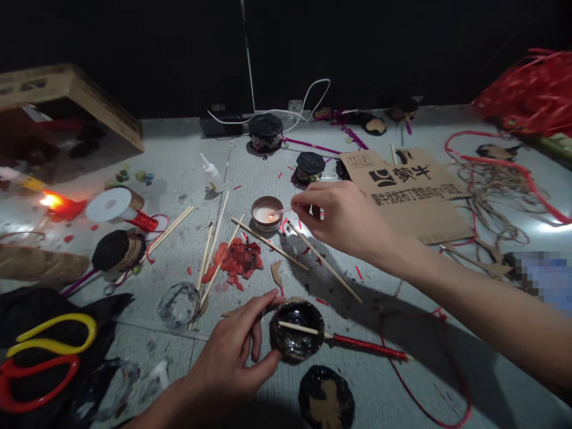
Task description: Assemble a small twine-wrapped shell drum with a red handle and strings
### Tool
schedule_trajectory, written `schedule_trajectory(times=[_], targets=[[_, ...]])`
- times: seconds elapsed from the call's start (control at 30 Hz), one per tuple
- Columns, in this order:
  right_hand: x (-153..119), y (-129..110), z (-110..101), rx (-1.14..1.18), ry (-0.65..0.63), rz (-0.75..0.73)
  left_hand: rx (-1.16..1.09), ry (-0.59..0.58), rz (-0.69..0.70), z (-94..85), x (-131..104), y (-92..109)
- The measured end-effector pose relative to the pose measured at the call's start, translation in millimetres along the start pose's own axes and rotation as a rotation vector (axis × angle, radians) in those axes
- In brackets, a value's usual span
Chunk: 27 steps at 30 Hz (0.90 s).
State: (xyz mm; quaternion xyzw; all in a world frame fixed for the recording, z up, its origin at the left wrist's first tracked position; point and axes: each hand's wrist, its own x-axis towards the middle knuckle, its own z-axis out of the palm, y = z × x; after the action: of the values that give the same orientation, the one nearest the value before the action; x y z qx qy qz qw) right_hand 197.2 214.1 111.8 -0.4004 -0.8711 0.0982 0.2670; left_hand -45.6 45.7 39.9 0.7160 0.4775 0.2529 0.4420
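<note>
A dark wall (156,53) rises behind a grey, wood-grained surface (370,292) strewn with craft pieces. The right hand (333,214) reaches in above the middle, thumb and fingertips pinched together on a thin pale stick (281,210). The stick's far end is over a lit candle in a small round tin (268,227); whether its tip actually enters the flame is hard to make out.

The left hand (235,351) is loosely spread, gripping nothing, with thumb and forefinger at the left rim of a glossy black round piece (288,342). A short wooden stick (299,328) lies across that piece, and a red-wrapped handle (370,345) extends from its right side. Another black disc (328,398) with a brown patch lies just below it.

Bare wooden sticks (325,262) and a red, waxy patch (239,259) lie between the hands and the tin. A printed cardboard sheet (411,211) is to the right; yellow-and-red-handled scissors (44,344) are at the lower left.
</note>
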Motion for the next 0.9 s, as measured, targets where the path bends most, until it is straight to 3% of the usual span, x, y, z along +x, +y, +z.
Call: schedule_trajectory(times=[0.2,0.4,0.57,0.7,0.9], targets=[[-24.7,-13.8,-26.8,-0.036,0.174,-0.046,-0.016,-0.019,-0.061,-2.3,-0.2,3.4],[-117.7,-27.2,-62.6,0.050,0.106,0.150,-0.029,-0.017,-0.122,0.1,-0.6,-0.2],[-179.7,-35.0,-59.3,0.108,0.028,0.234,-0.084,0.020,-0.100,5.2,-3.2,-6.4],[-187.9,-45.0,-48.1,0.135,0.033,0.237,-0.131,0.002,-0.124,3.6,-1.3,-1.4],[-174.3,-52.5,-37.9,0.157,0.086,0.247,-0.165,-0.004,-0.126,2.4,0.9,1.3]])
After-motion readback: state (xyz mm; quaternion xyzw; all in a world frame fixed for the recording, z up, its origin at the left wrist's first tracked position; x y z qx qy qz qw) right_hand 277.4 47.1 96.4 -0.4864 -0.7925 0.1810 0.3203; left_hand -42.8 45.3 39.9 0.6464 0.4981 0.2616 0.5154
